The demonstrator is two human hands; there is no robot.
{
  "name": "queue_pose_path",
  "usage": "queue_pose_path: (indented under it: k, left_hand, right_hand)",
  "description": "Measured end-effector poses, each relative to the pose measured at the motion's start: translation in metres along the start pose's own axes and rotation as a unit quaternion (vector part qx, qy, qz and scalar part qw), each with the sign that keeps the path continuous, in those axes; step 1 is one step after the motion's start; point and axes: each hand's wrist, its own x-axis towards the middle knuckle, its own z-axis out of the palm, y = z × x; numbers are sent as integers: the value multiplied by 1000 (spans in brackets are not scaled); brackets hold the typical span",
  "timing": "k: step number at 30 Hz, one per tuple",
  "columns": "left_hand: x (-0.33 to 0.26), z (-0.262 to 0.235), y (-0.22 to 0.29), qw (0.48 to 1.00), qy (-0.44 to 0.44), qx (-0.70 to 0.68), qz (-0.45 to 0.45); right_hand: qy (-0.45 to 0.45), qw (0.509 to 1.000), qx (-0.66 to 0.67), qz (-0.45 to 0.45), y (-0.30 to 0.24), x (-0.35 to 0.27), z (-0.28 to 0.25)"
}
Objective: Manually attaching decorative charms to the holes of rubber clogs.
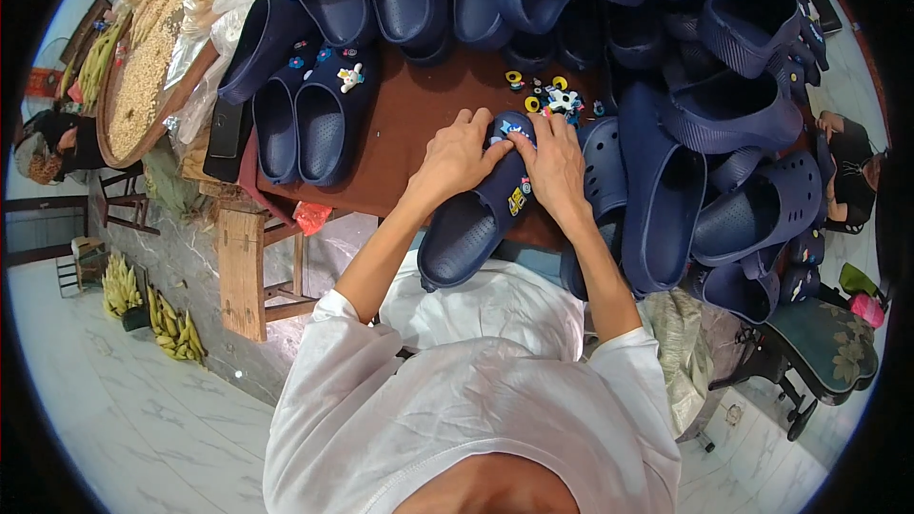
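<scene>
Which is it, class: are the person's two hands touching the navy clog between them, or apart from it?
Touching. The head view shows the left hand and right hand pressed on the clog, fingers on its toe.

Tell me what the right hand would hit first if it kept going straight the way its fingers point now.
The right hand points up-left across the navy clog, so it would first meet the left hand fingertips, already almost touching. Depth is unclear; beyond lies bare brown tabletop.

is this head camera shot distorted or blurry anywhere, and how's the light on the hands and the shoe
Head view: strong fisheye, black corners, floor tiles bending toward the rim. Soft even daylight, no hard shadows or glare on the left hand, right hand or navy clog. Centre sharp; edges softer and squeezed.
</scene>
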Motion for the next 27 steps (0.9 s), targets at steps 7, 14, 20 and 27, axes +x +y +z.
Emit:
queue_pose_path:
  k: [7,14,20,27]
  left_hand:
    - [1,5,3,998,17,36,49]
    - [-5,9,5,996,80,28,31]
    - [-5,3,6,996,77,42,27]
    - [-13,-5,-6,994,78,-34,73]
  right_hand:
    - [56,994,-64,-75,5,4,11]
    - [78,996,-38,3,19,4,15]
    - [49,996,-26,73,17,9,0]
    - [-33,987,123,98,-11,-28,-31]
